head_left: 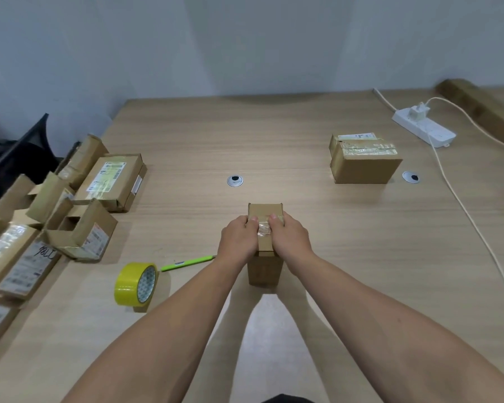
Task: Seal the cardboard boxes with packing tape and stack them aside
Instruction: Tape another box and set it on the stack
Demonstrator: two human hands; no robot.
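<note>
Now both hands hold one small box that stands upright near the front middle of the table. The left hand grips its left side and the right hand grips its right side. Both thumbs lie on the top and press a strip of clear tape between them. The other fingers go down the sides and are hidden, so I cannot tell how far they wrap. The hands cover most of the top, and the tape is wrinkled and shiny, so its ends are hard to follow. Left of the arms a yellow roll stands on its edge. Just behind it lies a thin green stick, perhaps a pen; its right end is hidden behind the left wrist. A sealed box sits well apart at the right back. At the left edge a pile of boxes, some of them open, is cut off by the frame.
</note>
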